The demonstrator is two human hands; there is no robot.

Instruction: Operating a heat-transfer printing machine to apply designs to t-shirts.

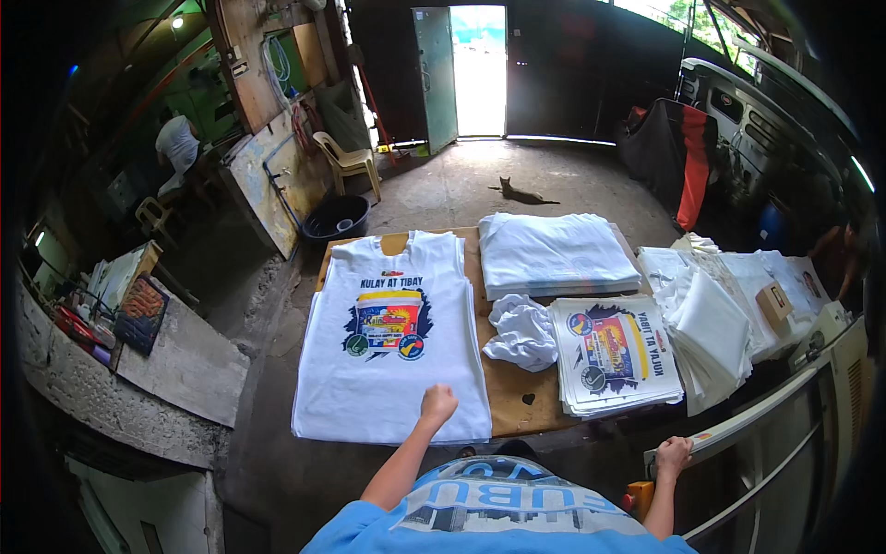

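My left hand (pixel 439 404) is closed in a fist over the lower front of a white sleeveless shirt (pixel 318 369); nothing shows in it. That shirt lies flat on top of a stack of similar shirts, with a colourful paint-bucket print on its chest. At the right, my right hand (pixel 674 455) is wrapped round the end of a pale machine handle (pixel 738 427), above an orange box-shaped part (pixel 638 499). Between my hands, a pile of printed transfer sheets (pixel 614 355) lies on the wooden table (pixel 521 406), next to a crumpled white cloth (pixel 521 332).
A folded stack of white fabric (pixel 554 254) sits at the table's far side. More white cloths (pixel 706 332) and a small brown box (pixel 773 303) are at the right. Beyond are a black basin (pixel 337 219), a plastic chair (pixel 346 159) and a cat (pixel 521 194) on the floor.
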